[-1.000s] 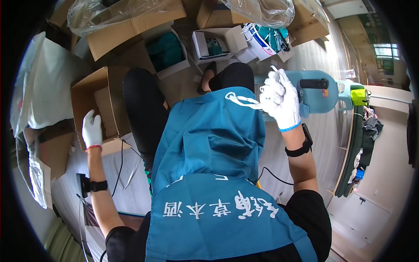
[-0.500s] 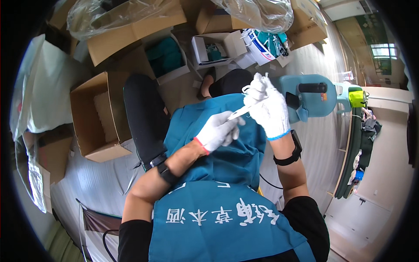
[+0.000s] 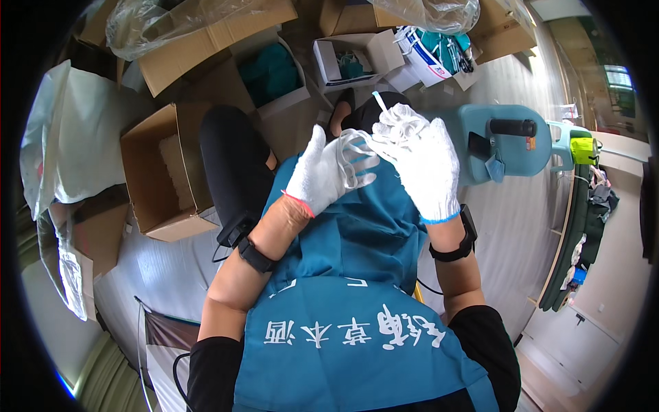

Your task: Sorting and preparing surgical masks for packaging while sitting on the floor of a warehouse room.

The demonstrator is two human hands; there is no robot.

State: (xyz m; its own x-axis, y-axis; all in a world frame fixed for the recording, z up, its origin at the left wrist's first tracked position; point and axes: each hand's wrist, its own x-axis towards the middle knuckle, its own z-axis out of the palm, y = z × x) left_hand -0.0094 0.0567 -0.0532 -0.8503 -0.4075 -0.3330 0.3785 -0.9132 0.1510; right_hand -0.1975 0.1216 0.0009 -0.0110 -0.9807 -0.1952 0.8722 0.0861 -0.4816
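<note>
White knit gloves cover both my hands, held over the teal apron on my lap. My right hand is closed around a bunch of flat white cord, one end of which sticks up past the fingers. From that bunch, loose loops stretch across to my left hand. This hand is open, thumb up and fingers spread, with strands hanging by its fingers. Whether the loops go round the fingers or only lie in front, I cannot tell.
Ahead stand a white box with dark green cloth, a small white box and another box of green items. At left are an open cardboard box and a white bag. A blue-grey stool bears dark objects.
My left hand has opened and its fingers have spread. The cord, stretched straight between the hands before, now hangs in loops. My view has shifted slightly.
</note>
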